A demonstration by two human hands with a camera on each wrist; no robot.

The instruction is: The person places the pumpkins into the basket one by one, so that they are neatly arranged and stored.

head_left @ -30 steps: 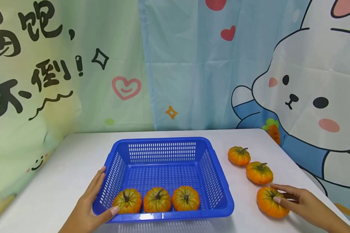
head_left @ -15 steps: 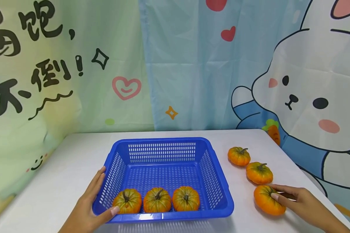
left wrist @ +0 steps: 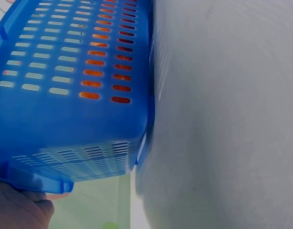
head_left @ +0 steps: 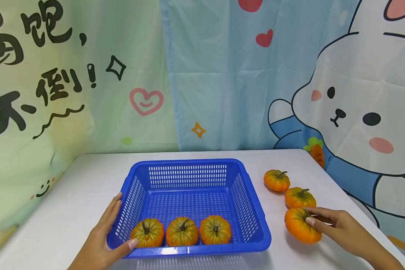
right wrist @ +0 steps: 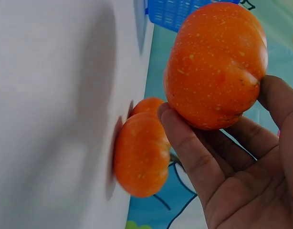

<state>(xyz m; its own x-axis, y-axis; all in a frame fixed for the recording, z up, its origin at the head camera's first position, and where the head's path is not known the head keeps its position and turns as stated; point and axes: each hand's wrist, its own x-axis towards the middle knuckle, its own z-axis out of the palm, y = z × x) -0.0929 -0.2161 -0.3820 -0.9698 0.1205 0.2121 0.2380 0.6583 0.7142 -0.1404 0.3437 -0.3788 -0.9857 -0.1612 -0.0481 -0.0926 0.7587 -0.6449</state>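
Note:
My right hand (head_left: pixel 341 228) pinches a small orange pumpkin (head_left: pixel 302 226) between thumb and fingers. In the right wrist view the held pumpkin (right wrist: pixel 215 67) hangs above the table, its underside showing. Two more pumpkins lie beyond it, a nearer one (head_left: pixel 300 197) and a farther one (head_left: pixel 276 180). A blue plastic basket (head_left: pixel 189 250) stands left of them. Three pumpkins sit in a row along its near wall: a left one (head_left: pixel 147 233), a middle one (head_left: pixel 182 231) and a right one (head_left: pixel 215 230). My left hand (head_left: pixel 102 240) grips the basket's near left corner, thumb on the front rim.
The white table (head_left: pixel 87 176) reaches back to a printed cloth backdrop (head_left: pixel 216 105) with a rabbit and lettering. Behind the row of pumpkins, the basket's floor (head_left: pixel 189 202) shows bare. The table's right edge runs close to my right forearm.
My right hand has raised its pumpkin off the table and moved it a little left and away from me. The left hand, basket and other pumpkins stay where they were.

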